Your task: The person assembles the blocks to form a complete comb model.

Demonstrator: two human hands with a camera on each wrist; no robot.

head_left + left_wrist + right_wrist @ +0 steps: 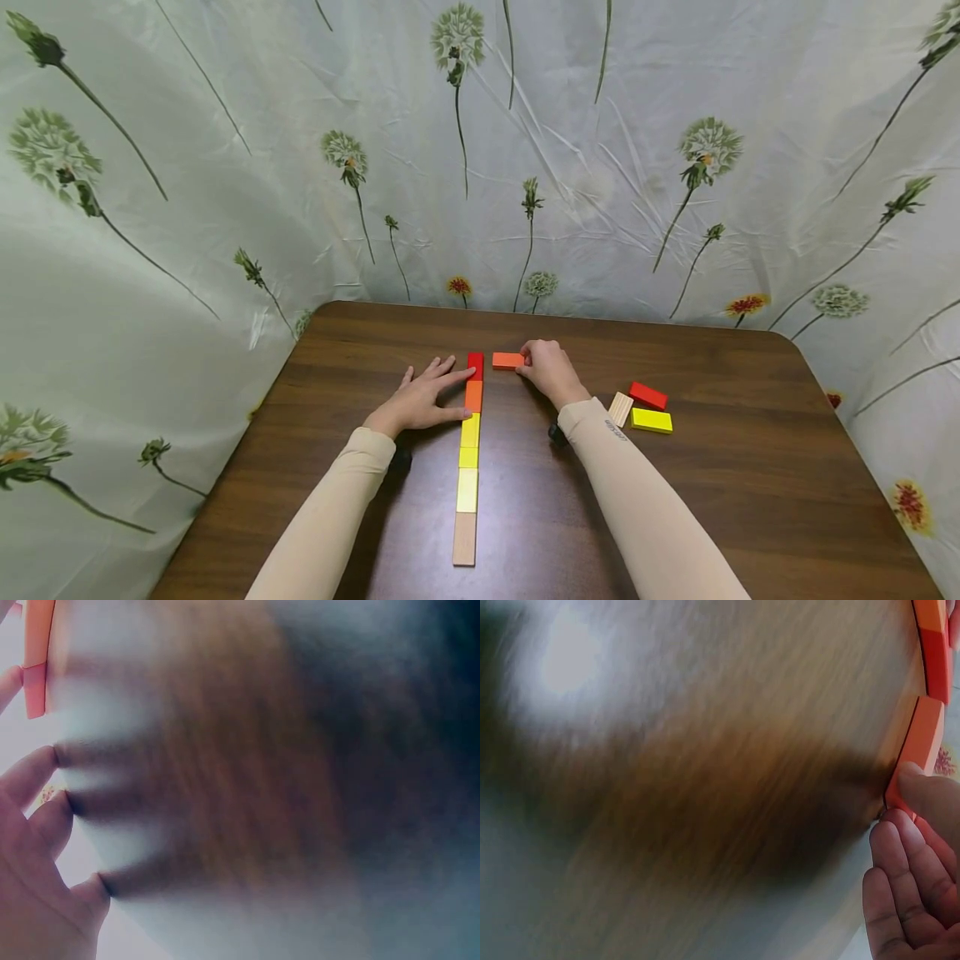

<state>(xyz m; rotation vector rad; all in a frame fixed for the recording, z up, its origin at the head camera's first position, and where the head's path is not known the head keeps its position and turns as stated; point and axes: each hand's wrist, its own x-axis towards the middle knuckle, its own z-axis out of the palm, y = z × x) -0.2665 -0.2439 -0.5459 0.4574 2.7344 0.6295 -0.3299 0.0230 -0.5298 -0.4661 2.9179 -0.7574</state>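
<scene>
A straight row of flat blocks runs away from me along the table: a plain wood block [464, 539] nearest, then a pale yellow one [467, 490], yellow ones [470, 431], an orange one [474, 397] and a red block [476, 361] at the far end. My left hand [420, 402] has its fingers spread from the left side, index fingertip on the red block and thumb by the orange-yellow joint. Just right of the red end, my right hand [553, 372] pinches an orange block [921, 731] by its right end. This block lies crosswise, a small gap from the row.
Right of my right forearm lie a red block [648, 396], a yellow block [651, 421] and a grooved wood piece [620, 409], close together. The brown table [750, 500] ends at the back against a dandelion-print curtain [600, 208].
</scene>
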